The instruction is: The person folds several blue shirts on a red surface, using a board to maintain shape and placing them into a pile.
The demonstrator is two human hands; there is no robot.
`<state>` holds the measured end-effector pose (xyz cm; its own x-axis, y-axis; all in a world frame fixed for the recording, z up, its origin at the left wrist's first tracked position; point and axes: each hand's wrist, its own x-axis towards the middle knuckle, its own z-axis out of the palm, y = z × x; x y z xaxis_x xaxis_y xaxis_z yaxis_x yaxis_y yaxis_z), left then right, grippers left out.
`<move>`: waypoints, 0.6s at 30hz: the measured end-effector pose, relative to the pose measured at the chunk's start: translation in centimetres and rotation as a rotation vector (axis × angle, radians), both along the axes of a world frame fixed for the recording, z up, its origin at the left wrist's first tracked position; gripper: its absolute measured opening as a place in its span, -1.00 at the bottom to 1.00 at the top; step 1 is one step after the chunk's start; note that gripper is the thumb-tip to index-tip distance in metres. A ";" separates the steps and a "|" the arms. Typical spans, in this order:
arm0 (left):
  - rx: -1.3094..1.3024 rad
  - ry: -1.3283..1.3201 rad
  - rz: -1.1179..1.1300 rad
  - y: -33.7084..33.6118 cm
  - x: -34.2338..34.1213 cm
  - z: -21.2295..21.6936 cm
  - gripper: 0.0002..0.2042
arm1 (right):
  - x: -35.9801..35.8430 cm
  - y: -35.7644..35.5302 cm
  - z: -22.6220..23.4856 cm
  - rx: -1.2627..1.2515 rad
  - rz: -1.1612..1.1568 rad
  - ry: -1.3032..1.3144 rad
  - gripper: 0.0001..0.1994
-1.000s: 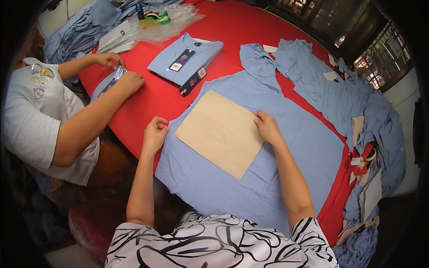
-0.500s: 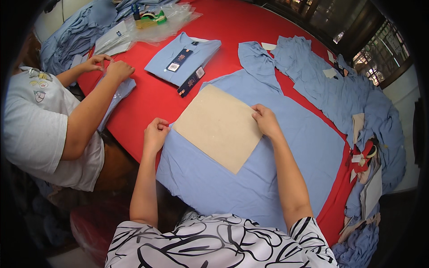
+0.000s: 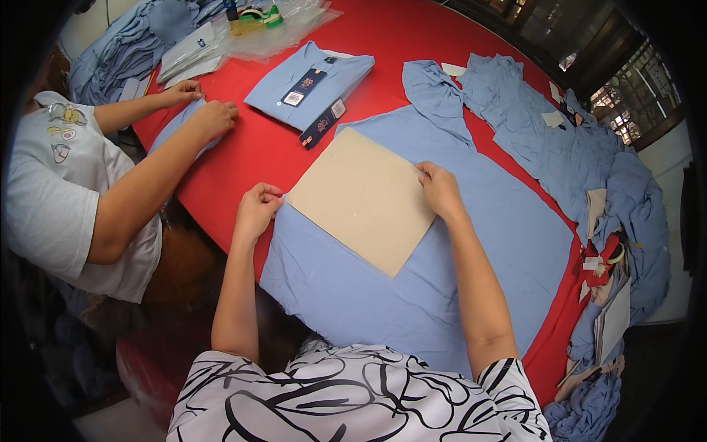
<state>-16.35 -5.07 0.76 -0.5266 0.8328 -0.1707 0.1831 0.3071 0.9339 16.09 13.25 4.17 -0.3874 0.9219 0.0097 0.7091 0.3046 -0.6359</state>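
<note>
A light-blue garment (image 3: 508, 214) lies spread over the table in front of me, one sleeve pointing away. On top of it rests a square tan cardboard sheet (image 3: 361, 202), turned cornerwise. My left hand (image 3: 258, 211) is closed in a pinch on the garment's edge, beside the sheet's left corner. At the opposite side, my right hand (image 3: 442, 191) grips the sheet's right edge between thumb and fingers. Just beyond the sheet sits a folded light-blue shirt (image 3: 313, 85) with dark hang tags (image 3: 322, 125).
A co-worker (image 3: 70, 199) on the left handles a blue folded piece (image 3: 177, 132) at the red table's (image 3: 213, 199) edge. Blue garments (image 3: 530, 110) pile along the right, beside tape and scraps (image 3: 605, 261). Clear plastic bags (image 3: 276, 37) and a green tape dispenser (image 3: 269, 16) lie far left.
The view has shifted slightly, while my hands keep their holds on the garment and cardboard sheet. The co-worker's hands have moved rightward over the blue piece, which now lies flatter.
</note>
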 end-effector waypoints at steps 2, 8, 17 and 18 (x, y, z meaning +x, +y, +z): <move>-0.018 0.049 0.002 -0.1 0.0 -0.2 -0.83 | -0.1 -0.3 0.4 0.006 0.000 0.004 -0.74; -0.142 0.428 0.049 0.9 2.8 2.6 -0.77 | 0.2 -0.7 0.7 0.026 0.008 -0.016 -0.74; 0.192 1.013 -0.300 5.6 12.7 0.7 -0.42 | -0.5 -0.1 0.1 0.141 0.067 -0.102 -0.76; 0.156 1.020 -0.306 5.7 13.1 0.1 -0.38 | -0.5 0.1 0.0 0.144 0.077 -0.122 -0.77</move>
